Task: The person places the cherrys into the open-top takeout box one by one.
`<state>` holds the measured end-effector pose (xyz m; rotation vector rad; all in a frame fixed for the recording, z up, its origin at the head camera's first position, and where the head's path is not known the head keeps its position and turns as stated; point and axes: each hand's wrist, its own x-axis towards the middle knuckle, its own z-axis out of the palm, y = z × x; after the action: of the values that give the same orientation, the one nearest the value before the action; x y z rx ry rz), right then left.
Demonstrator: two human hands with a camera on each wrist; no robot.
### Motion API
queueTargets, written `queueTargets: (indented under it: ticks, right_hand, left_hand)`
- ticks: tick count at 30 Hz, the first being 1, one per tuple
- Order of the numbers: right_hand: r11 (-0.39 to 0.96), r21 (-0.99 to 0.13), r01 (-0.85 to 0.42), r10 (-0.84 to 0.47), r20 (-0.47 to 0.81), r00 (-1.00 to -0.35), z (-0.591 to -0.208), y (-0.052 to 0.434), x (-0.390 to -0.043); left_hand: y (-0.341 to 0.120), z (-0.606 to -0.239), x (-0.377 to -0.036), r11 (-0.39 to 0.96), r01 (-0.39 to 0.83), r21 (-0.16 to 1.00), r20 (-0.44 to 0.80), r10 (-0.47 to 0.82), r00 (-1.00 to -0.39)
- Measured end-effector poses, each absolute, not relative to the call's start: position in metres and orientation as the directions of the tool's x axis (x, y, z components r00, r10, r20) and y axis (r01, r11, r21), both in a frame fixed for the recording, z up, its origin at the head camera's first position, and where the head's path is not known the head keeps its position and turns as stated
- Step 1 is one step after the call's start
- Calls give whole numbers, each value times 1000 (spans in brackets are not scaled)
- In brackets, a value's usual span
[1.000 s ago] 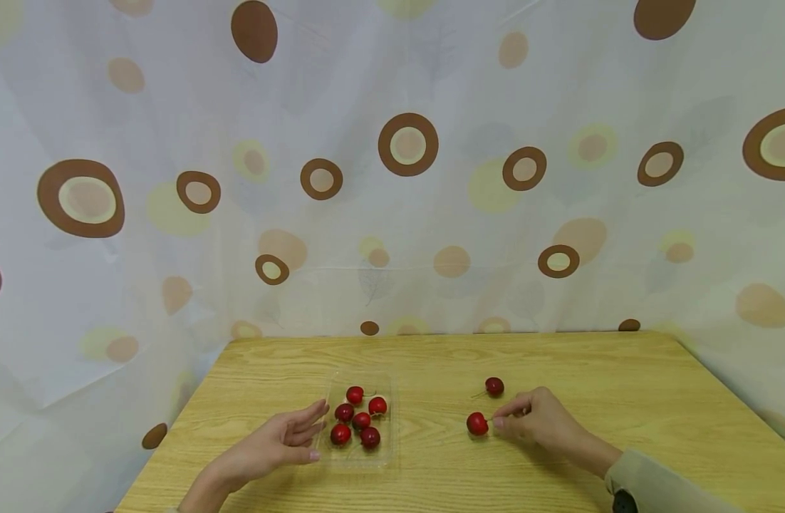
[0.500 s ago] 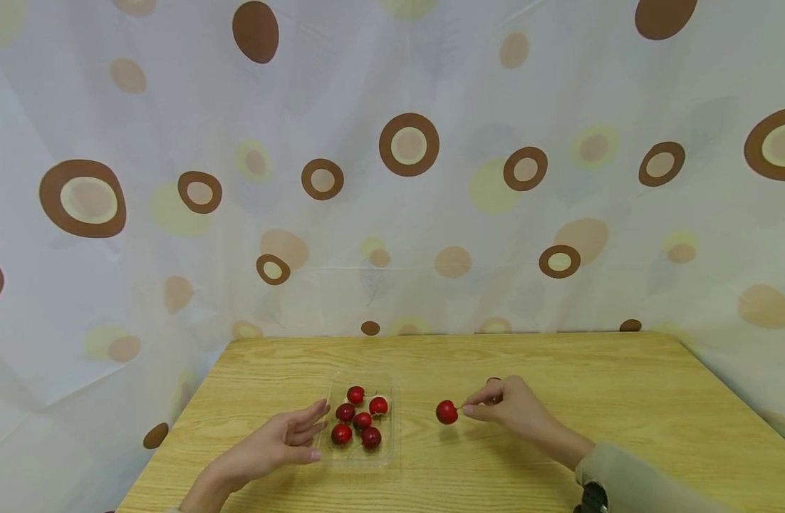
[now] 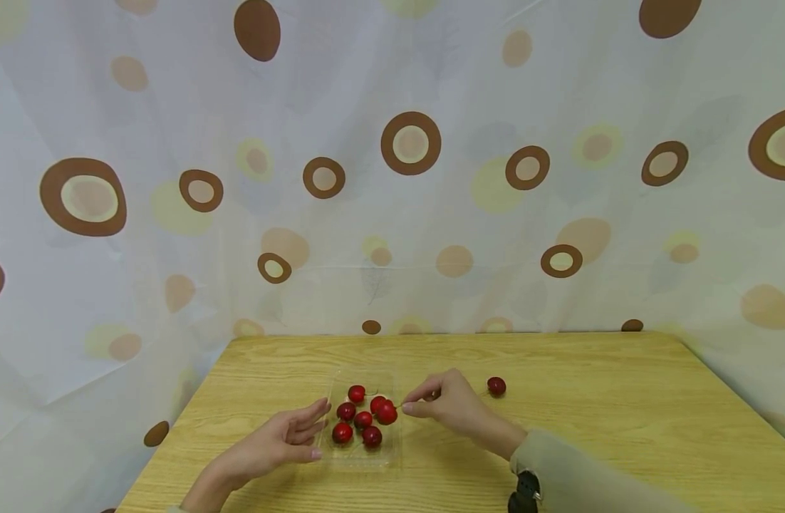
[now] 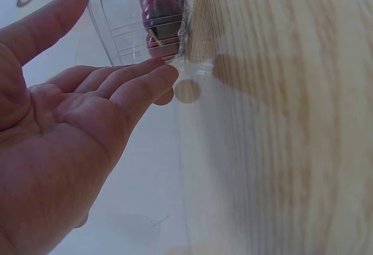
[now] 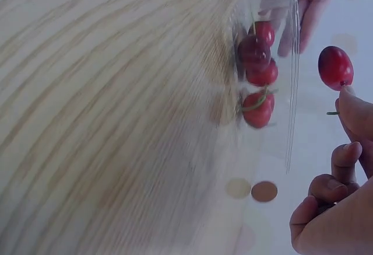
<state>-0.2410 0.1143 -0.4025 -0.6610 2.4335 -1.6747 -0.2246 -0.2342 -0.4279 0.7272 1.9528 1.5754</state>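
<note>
A clear plastic tray (image 3: pixel 362 460) sits on the wooden table (image 3: pixel 591 399) and holds several red cherries (image 3: pixel 354 422). My right hand (image 3: pixel 445 405) pinches the stem of one cherry (image 3: pixel 387 414) and holds it just above the tray's right side; in the right wrist view that cherry (image 5: pixel 335 67) hangs off my fingertips (image 5: pixel 351 100) next to the tray wall (image 5: pixel 291 74). My left hand (image 3: pixel 283 440) lies open with straight fingers (image 4: pixel 134 83) against the tray's left wall (image 4: pixel 125 21). One more cherry (image 3: pixel 496 386) lies on the table to the right.
A curtain with brown and yellow dots (image 3: pixel 392 164) hangs behind the table and down both sides. The table's far edge (image 3: pixel 444 335) meets the curtain. Bare wood spreads to the right of the lone cherry.
My right hand lifted a cherry by its stem from the table and carried it left to above the tray. The second loose cherry stayed put. My left hand has not moved.
</note>
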Motion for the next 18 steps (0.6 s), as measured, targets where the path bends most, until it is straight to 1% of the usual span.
queueTargets:
  ticks: [8, 13, 18]
  right_hand:
    - [255, -920, -297, -426, 168, -889, -403, 78, -242]
    - [258, -920, -295, -421, 168, -891, -405, 64, -242]
    - [273, -902, -334, -441, 191, -877, -409, 54, -241]
  left_hand:
    - [-234, -429, -224, 173, 88, 981, -58, 693, -719]
    - [-234, -428, -224, 173, 92, 981, -55, 695, -716]
    - [-235, -427, -223, 178, 75, 981, -69, 688, -722]
